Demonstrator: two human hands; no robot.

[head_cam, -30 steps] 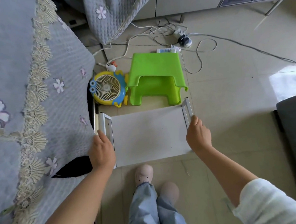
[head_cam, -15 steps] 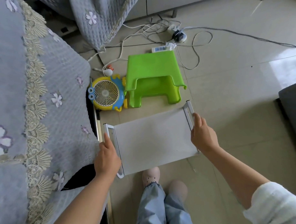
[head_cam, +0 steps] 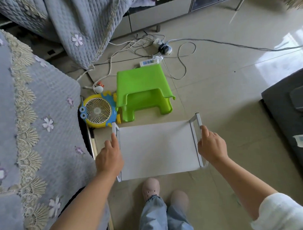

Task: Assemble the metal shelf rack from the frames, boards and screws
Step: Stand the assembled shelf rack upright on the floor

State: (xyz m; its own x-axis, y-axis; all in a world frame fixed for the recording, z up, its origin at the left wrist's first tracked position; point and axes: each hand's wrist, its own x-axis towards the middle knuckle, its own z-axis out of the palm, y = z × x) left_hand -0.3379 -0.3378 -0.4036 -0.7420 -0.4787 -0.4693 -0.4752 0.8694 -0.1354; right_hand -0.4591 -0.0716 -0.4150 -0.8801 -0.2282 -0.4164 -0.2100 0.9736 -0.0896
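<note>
Rack (head_cam: 158,149) swung level since earlier, held above the floor (head_cam: 232,98) before the feet. Left hand (head_cam: 109,157) and right hand (head_cam: 212,145) each grip a side frame. Assembly looks finished; next, set it down squarely.

Shelf board (head_cam: 158,149) was plain pale grey, side frames (head_cam: 196,128) white. Stool (head_cam: 143,91) was bright green. Toy fan (head_cam: 98,110) was yellow and blue with a cream grille. Quilted cover (head_cam: 44,118) at left was lavender with cream lace and pale flowers. Floor tiles (head_cam: 224,95) were beige. Shoes (head_cam: 150,188) were pale pink, trousers (head_cam: 161,216) light blue.
</note>
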